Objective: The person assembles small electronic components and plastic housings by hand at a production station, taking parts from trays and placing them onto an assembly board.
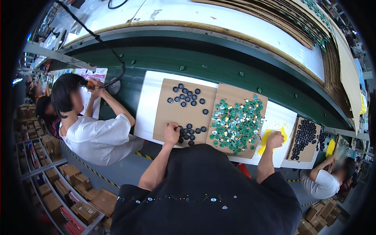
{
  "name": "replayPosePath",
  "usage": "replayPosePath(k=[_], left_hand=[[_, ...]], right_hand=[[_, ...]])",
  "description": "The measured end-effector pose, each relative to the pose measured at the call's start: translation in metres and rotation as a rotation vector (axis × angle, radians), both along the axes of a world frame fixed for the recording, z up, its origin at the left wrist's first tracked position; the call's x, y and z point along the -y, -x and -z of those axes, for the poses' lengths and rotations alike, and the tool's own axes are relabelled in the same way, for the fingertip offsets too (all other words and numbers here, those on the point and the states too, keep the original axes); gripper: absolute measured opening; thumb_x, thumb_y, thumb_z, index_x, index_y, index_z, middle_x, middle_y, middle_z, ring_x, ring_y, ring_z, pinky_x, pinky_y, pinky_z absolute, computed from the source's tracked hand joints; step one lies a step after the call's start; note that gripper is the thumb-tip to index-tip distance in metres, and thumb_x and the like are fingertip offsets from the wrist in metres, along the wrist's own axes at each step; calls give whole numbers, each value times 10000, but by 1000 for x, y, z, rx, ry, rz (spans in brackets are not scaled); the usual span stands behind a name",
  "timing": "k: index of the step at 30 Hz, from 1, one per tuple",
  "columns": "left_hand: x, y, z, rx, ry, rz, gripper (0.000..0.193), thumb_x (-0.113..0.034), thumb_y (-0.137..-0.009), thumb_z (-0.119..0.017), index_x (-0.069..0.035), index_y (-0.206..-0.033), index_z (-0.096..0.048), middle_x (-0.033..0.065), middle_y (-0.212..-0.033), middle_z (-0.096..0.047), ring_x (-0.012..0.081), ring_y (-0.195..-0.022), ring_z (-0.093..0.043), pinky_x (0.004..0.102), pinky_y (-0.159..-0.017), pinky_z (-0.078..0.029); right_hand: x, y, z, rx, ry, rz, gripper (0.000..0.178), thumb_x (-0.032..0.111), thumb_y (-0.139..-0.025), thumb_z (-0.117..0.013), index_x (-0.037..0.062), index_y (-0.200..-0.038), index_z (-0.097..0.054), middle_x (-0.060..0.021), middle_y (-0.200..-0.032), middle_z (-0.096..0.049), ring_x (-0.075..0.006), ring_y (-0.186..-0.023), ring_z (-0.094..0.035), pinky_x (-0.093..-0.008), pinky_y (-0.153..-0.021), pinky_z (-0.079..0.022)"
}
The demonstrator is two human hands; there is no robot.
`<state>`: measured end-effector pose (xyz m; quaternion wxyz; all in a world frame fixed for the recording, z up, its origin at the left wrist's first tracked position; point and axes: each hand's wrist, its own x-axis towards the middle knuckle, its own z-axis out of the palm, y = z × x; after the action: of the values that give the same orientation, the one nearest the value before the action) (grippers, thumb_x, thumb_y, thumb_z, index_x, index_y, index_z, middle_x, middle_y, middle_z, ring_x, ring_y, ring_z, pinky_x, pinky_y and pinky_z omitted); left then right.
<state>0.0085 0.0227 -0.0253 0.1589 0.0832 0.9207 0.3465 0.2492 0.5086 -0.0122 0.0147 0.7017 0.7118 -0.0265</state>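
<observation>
Left hand (172, 134) beside black caps (189, 126) on cardboard (166, 109), right hand (275, 140) at yellow pieces (264, 137).
Both curled narrow; I cannot tell whether either grips. Dragging the left hand could scatter caps.

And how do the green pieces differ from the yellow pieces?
The green pieces look larger; the yellow pieces look like tiny grains. The green pieces lie on brown cardboard, the yellow pieces on a white surface. The right hand is at the yellow pieces; no hand is at the green ones. Both lie loose.
</observation>
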Motion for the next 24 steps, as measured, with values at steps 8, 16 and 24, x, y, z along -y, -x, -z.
replayPosePath(k=[8,16,24], left_hand=[[-20,1,-41,221,-145,-243,138,-42,-873,-671,-14,-1007,-653,117,-874,-657,247,-754,-639,345,-695,-534],[-39,3,-93,696,-909,-390,248,-54,-966,-599,13,-1201,-642,126,-970,-686,192,-791,-667,263,-723,-562],[-60,-1,-137,814,-1120,-388,300,-90,-993,-593,55,-1254,-606,152,-1069,-681,227,-905,-693,306,-820,-587]], right_hand=[[-17,-5,13,214,-32,-50,239,240,-948,-520,119,-966,-725,-119,-1081,-658,-313,-1052,-573,-468,-904,-427],[-7,2,-5,156,-77,-43,251,278,-902,-599,73,-989,-714,-140,-1078,-671,-302,-1043,-592,-472,-905,-426],[-17,5,-14,-45,31,-53,252,256,-881,-632,40,-999,-686,-154,-973,-700,-285,-888,-662,-445,-860,-475]])
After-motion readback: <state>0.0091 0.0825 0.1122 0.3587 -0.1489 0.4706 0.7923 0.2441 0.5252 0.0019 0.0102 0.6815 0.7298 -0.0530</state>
